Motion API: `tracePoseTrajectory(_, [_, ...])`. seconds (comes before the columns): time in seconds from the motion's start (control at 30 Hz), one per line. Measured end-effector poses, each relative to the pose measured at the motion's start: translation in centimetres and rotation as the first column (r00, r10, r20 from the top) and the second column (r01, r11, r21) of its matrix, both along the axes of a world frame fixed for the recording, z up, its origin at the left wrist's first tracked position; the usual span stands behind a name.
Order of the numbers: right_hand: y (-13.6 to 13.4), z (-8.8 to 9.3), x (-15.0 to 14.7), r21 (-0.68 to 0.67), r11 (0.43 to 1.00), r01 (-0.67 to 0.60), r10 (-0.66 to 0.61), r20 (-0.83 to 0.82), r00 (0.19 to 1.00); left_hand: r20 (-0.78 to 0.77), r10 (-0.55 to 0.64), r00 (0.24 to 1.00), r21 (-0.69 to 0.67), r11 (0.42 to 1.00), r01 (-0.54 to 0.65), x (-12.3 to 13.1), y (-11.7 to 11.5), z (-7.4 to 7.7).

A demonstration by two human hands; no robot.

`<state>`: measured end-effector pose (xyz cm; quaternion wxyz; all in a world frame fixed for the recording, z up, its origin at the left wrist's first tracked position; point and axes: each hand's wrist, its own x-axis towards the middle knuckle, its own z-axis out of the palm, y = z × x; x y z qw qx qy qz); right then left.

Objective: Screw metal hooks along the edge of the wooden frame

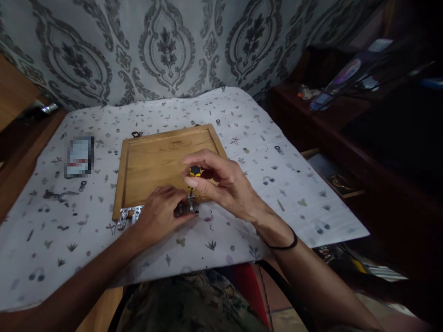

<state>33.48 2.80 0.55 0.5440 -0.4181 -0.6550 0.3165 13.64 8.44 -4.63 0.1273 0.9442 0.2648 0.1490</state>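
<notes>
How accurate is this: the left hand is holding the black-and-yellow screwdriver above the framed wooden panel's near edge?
Wrong hand: the head view shows the right hand holding the black-and-yellow screwdriver above the near edge of the framed wooden panel. The left hand is at that edge, beside it.

"What's at the back?"
"A grey-and-white damask backdrop [166, 46]; whether curtain or wallpaper, I can't tell."
"And the furniture?"
"A table [294, 212] covered in white flamingo-and-plant print, its far edge against the damask. A lighter wooden panel [17, 92] at the left, and a dark reddish-brown desk [294, 122] to the right, with an open drawer [353, 194]."
"The floor?"
"Reddish tiles [273, 297], below the table's near edge."
"Light?"
"Dim; the far right sinks almost to black."
</notes>
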Motion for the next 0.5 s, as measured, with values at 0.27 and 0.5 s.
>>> tracePoseTrajectory(0.27, [0.6, -0.7, -0.1, 0.086, 0.996, 0.015, -0.012, -0.035, 0.999, -0.016, 0.080, 0.997, -0.129, 0.988, -0.081, 0.4, -0.1, 0.6])
tracePoseTrajectory(0.5, [0.3, -0.4, -0.2, 0.111, 0.992, 0.059, -0.066, 0.059, 0.996, -0.035, 0.075, 0.997, -0.181, 0.980, -0.080, 0.5, 0.0, 0.8])
